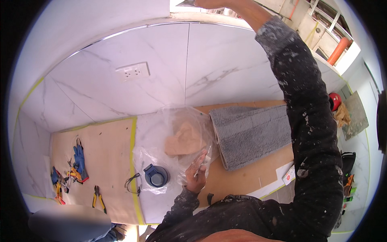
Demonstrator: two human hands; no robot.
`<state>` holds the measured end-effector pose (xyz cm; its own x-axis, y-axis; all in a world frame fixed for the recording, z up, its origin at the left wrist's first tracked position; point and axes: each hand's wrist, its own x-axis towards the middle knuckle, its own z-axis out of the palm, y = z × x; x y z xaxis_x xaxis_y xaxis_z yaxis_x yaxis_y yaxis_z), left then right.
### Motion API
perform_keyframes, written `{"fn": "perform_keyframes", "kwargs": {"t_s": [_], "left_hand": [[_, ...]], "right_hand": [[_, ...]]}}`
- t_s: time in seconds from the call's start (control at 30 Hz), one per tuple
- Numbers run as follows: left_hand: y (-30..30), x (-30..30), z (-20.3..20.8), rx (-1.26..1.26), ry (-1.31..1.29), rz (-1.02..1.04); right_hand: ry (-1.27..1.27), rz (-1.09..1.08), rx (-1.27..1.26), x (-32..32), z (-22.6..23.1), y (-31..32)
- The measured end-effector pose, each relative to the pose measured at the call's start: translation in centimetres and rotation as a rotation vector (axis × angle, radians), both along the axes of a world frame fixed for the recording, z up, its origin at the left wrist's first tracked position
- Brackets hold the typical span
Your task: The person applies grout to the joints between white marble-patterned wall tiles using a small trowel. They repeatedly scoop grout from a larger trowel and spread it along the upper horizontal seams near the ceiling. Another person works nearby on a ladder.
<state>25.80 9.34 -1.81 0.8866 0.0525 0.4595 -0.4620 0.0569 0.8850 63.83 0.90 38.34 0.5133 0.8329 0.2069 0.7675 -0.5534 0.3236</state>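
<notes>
The left hand (196, 173) touches the bag (177, 163) at five o'clock, perhaps steadying it; right hand (211, 3) at twelve; I cannot tell whether fingers pinch.

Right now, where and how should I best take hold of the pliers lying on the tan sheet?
Probably by the yellow-and-black handles of the pliers, from your near side with the left hand: they lie flat, handles toward you, metal jaws pointing away.
</notes>
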Motion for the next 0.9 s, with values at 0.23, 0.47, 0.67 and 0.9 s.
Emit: {"fn": "perform_keyframes", "kwargs": {"t_s": [0.23, 0.47, 0.67, 0.9], "left_hand": [[0.2, -0.3, -0.5, -0.011, 0.094, 0.012], [1.0, -0.9, -0.8, 0.018, 0.123, 0.053], [0.3, -0.4, -0.7, 0.000, 0.089, 0.022], [0.5, -0.9, -0.9, -0.004, 0.096, 0.031]], "right_hand": [[-0.003, -0.175, 0.055, 6.0, -3.1, 2.1], [0.095, -0.256, -0.110, 0.5, -1.6, 0.0], [-0.116, -0.035, -0.088, 5.2, -1.2, -0.4], [0.006, -0.297, 0.121, 1.5, -3.5, 3.0]]}}
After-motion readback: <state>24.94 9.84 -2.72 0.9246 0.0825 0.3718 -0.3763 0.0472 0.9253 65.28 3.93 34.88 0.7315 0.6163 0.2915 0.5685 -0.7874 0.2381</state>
